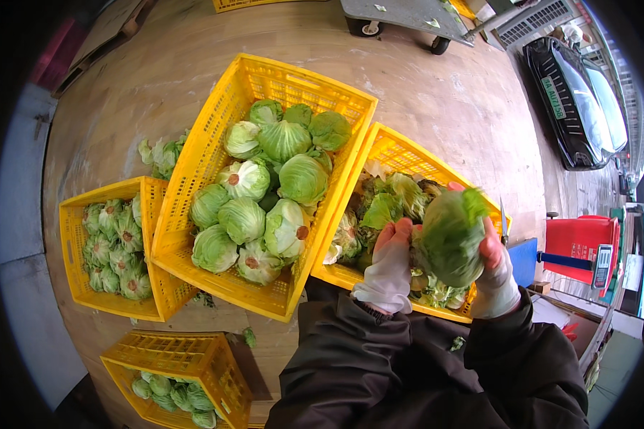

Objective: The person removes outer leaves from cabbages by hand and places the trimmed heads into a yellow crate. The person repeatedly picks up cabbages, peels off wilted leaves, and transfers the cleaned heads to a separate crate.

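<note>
In my right hand (495, 276), in a white glove with pinkish-red fingers, is a green head of iceberg lettuce (451, 244); a loose leaf at its top is blurred. My left hand (389, 268), gloved alike, is beside the head with its fingers curled; whether it grips anything is hidden. Both hands are over a yellow plastic crate (434, 155) of loose, partly browned lettuce leaves (383, 206). At that crate's right rim a knife (504, 222) stands upright. Against its left side, a larger-looking yellow crate (220, 126) holds several lettuce heads (241, 220), some with brown cut stems showing.
More lettuce fills a yellow crate (107, 193) at left and another (177, 343) at lower left. Leaves (163, 155) litter the wooden floor (118, 107). A wheeled platform cart (408, 19) stands ahead. Rightward are a scale display (602, 268), a red bin (569, 244) and a black car (574, 102).
</note>
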Demonstrator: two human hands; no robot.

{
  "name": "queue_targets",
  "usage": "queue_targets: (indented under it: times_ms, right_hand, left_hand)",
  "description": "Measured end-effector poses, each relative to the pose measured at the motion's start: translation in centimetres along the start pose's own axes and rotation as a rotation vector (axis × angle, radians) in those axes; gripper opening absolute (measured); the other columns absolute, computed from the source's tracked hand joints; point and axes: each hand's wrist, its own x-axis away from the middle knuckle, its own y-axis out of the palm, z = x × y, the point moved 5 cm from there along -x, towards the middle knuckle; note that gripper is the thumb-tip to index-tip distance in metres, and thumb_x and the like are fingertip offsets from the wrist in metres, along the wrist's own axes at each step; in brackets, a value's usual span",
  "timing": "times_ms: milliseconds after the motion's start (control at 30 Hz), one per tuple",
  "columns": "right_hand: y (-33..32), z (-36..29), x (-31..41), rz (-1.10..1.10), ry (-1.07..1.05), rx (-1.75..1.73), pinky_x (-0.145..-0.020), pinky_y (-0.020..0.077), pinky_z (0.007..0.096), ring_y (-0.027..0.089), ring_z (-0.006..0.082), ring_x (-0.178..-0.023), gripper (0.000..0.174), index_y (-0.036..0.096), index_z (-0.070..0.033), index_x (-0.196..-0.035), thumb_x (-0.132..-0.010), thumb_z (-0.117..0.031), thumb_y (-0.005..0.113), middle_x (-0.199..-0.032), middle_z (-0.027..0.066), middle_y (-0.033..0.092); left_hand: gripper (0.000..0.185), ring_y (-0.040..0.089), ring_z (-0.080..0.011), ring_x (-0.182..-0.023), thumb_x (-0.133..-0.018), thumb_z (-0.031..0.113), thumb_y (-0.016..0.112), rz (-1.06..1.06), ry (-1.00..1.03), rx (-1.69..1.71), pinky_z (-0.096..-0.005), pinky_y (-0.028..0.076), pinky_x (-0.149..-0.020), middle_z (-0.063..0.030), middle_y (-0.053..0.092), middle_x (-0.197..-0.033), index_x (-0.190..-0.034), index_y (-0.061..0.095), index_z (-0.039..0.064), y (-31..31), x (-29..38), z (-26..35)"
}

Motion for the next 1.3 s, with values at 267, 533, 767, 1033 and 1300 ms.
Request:
queue_targets:
  times_ms: [267, 533, 767, 1033, 1300]
  right_hand:
    - [4.2, -1.6, -6.1, -0.213, -0.123, 0.446, -0.110, 0.0366, 0.0320, 0.048, 0.0206, -0.131, 0.109, 0.028, 0.004, -0.153, -0.083, -0.069, 0.067, -0.142, 0.0116, 0.052]
    - [6.9, 2.5, -8.1, -0.104, 0.248, 0.008, -0.093, 0.0500, 0.0328, 0.062, 0.0189, -0.110, 0.063, 0.046, 0.000, -0.142, -0.091, -0.027, 0.071, -0.126, 0.0097, 0.061]
    - [13.4, 5.6, -19.6, -0.382, 0.185, 0.007, -0.095, 0.0520, 0.0398, 0.056, 0.0241, -0.122, 0.064, 0.044, -0.008, -0.145, -0.099, -0.051, 0.054, -0.137, 0.0103, 0.054]
    - [14.2, 12.0, -28.2, 0.123, 0.191, 0.275, -0.092, 0.0547, 0.0384, 0.051, 0.0278, -0.121, 0.055, 0.047, -0.005, -0.142, -0.097, -0.030, 0.065, -0.139, 0.0112, 0.051]
    - [10.5, 8.0, -20.9, 0.045, 0.115, 0.198, -0.096, 0.0515, 0.0344, 0.057, 0.0236, -0.120, 0.044, 0.054, -0.004, -0.134, -0.098, -0.029, 0.063, -0.136, 0.0108, 0.052]
  left_hand:
    - [0.028, 0.057, -0.0118, -0.100, -0.105, 0.020, 0.054, -0.194, 0.601, -0.233, -0.0235, 0.047, -0.087, -0.0045, 0.062, -0.114, -0.124, 0.056, 0.000, 1.8, 2.1, 7.1]
    - [0.042, 0.064, -0.0178, -0.071, -0.100, 0.039, 0.057, 0.019, 0.755, 0.011, -0.0371, 0.059, -0.056, -0.0107, 0.064, -0.098, -0.121, 0.059, 0.002, -1.3, 3.6, 9.9]
    - [0.045, 0.062, -0.0187, -0.065, -0.102, 0.042, 0.052, 0.304, 0.696, 0.068, -0.0371, 0.058, -0.063, -0.0121, 0.066, -0.096, -0.120, 0.061, 0.002, -2.6, 4.2, 11.7]
    - [0.035, 0.065, -0.0174, -0.066, -0.104, 0.032, 0.050, 0.350, 0.646, 0.154, -0.0322, 0.059, -0.066, -0.0107, 0.069, -0.093, -0.117, 0.061, 0.000, -2.5, 4.2, 12.4]
    - [0.039, 0.064, -0.0181, -0.068, -0.104, 0.034, 0.049, 0.297, 0.672, 0.095, -0.0342, 0.059, -0.065, -0.0121, 0.068, -0.094, -0.118, 0.059, -0.001, -2.5, 3.2, 10.7]
